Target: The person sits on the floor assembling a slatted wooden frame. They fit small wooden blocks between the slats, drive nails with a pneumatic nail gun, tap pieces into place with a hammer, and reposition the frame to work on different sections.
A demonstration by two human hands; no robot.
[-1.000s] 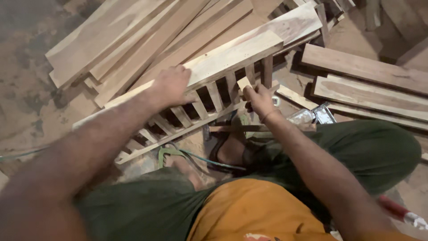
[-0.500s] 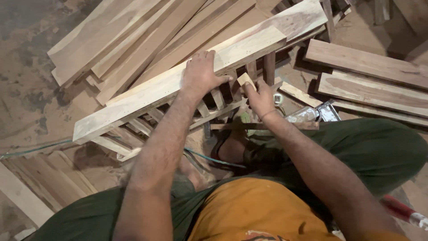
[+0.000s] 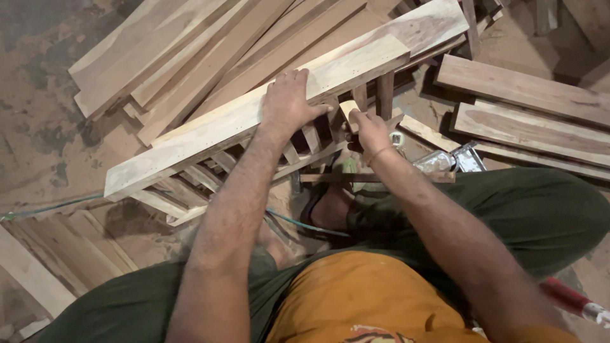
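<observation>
On a dusty workshop floor, the left hand (image 3: 289, 101) is pressing open-palmed on a slatted wooden frame's top rail (image 3: 254, 114) (stiff, probably heavy) while the right hand (image 3: 368, 130) is pinching a small wooden block (image 3: 349, 108).

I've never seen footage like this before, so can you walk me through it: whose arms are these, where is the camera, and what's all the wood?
The camera sits on a person's head and looks straight down, so the two bare arms reaching away from you are that person's own. They are seated low on a dusty floor, in green trousers and an orange shirt. The left hand lies flat on top of a long pale wooden rail, part of a frame with short upright slats beneath it. The right hand pinches the top of a small wooden piece just under that rail. Loose planks lie stacked about. A foot in a sandal shows below the frame, and a thin green cord runs across the floor.
</observation>
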